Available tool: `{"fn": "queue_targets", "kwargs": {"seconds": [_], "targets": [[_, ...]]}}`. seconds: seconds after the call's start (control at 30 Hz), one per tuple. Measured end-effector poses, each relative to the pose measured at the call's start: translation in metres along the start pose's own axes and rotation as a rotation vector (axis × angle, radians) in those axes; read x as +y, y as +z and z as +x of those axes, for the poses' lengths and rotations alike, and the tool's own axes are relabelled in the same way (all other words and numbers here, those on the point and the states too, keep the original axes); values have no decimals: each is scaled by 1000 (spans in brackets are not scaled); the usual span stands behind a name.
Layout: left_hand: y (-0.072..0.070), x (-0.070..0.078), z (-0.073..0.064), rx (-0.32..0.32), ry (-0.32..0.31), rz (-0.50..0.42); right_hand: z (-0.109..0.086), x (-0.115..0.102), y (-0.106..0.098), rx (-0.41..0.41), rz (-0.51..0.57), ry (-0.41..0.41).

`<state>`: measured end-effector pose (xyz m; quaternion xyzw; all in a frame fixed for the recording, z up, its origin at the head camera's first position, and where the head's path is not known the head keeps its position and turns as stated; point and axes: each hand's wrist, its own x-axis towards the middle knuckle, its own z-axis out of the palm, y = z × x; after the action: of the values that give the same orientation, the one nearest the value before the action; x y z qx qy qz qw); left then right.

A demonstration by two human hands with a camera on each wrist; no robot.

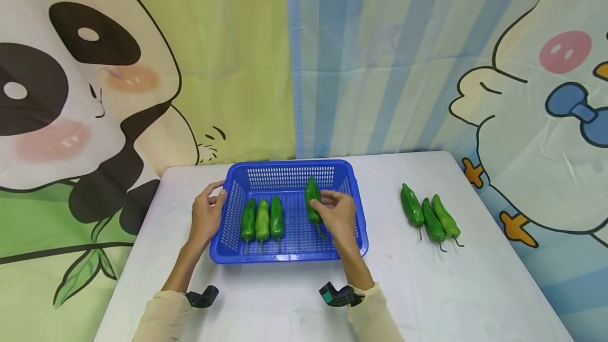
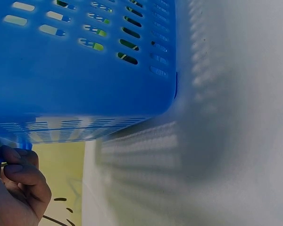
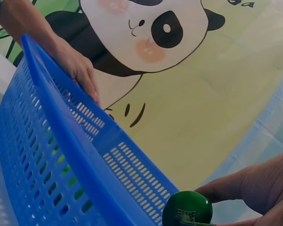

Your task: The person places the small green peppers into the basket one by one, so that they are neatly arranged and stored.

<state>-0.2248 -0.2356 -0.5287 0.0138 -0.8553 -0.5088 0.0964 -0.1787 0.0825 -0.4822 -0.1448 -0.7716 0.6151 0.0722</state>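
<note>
A blue plastic basket [image 1: 299,256] with slotted walls stands on the table. Inside, towards its left, three green peppers [image 1: 263,220] lie side by side, stems facing me. My left hand [image 1: 207,214] grips the basket's left rim; the left wrist view shows its curled fingers [image 2: 26,176] at the rim. Between thumb and fingers, my right hand [image 1: 339,215] pinches another green pepper [image 1: 312,197] over the right half of the basket, stem end down. The right wrist view shows this pepper [image 3: 187,207] end-on beside the basket wall.
Three more green peppers [image 1: 432,218] lie grouped on the white table [image 1: 427,289], right of the basket. Behind the table hangs a curtain [image 1: 237,67] with a cartoon panda and a white bird. Each wrist wears a black strapped device [image 1: 202,297].
</note>
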Motion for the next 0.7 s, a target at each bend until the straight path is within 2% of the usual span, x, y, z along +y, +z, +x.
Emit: {"fn": "queue_targets", "kwargs": {"seconds": [0.3,0.57,0.7], "targets": [[0,2,-1,-2,-5,-1,-4,-2,18,-44,-87,19],[0,1,-1,3,2,3,-5,-1,32,-58,-158,-16],[0,0,0,-1,-2,5,2,11,39,-72,-206,-35]]}}
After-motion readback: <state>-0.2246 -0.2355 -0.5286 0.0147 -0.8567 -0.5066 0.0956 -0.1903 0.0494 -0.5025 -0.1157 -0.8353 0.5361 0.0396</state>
